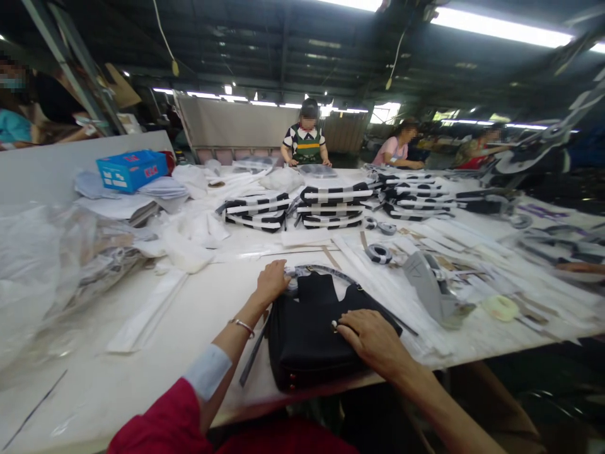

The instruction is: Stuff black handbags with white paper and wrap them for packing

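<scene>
A black handbag (312, 340) lies on the white worktable in front of me, with its base edge towards me. Its handle (331, 271), wrapped in clear plastic, arches at the far side. My left hand (273, 280) is at the bag's far left corner, with its fingers closed around the left end of the handle. Something grey and rounded (292, 289) shows beside those fingers; I cannot tell what it is. My right hand (371, 334) rests on the front of the bag with fingers stretched out, beside a small metal stud (334, 325). A dark strap (254, 353) hangs out to the left.
Stacks of black bags with white wrapping (333, 205) stand further back. To the right are a grey tape dispenser (428, 287), a tape roll (378, 253) and paper strips. Plastic sheeting (33, 271) and a blue box (132, 170) are at left. A co-worker (305, 139) stands opposite.
</scene>
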The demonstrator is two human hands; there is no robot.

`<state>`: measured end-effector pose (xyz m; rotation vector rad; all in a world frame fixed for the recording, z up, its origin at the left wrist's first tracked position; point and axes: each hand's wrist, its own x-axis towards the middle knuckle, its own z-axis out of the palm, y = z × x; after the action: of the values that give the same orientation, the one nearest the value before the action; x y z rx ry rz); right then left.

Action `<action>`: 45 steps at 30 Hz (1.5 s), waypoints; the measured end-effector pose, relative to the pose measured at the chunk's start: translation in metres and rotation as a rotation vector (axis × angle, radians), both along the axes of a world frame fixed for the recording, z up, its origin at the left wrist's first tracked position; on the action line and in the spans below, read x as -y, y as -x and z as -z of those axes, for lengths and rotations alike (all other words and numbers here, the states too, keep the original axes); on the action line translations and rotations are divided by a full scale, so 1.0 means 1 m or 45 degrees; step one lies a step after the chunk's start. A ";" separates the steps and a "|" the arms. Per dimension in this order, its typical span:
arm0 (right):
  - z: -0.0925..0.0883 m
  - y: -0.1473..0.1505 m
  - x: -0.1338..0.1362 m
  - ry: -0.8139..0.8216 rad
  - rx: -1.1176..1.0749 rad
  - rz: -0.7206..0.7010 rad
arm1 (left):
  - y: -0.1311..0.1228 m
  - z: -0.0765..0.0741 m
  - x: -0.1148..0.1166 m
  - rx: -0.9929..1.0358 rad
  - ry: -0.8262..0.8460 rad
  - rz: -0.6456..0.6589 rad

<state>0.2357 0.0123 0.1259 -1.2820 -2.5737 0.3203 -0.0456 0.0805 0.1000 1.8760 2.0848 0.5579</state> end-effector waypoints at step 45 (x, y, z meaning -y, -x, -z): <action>-0.019 0.018 -0.064 0.403 -0.343 -0.078 | -0.059 -0.042 0.061 0.097 0.001 0.857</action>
<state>0.2175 0.0764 0.1451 -1.1619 -2.3991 0.8789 0.0133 0.0190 0.1417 2.3289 1.2730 0.4417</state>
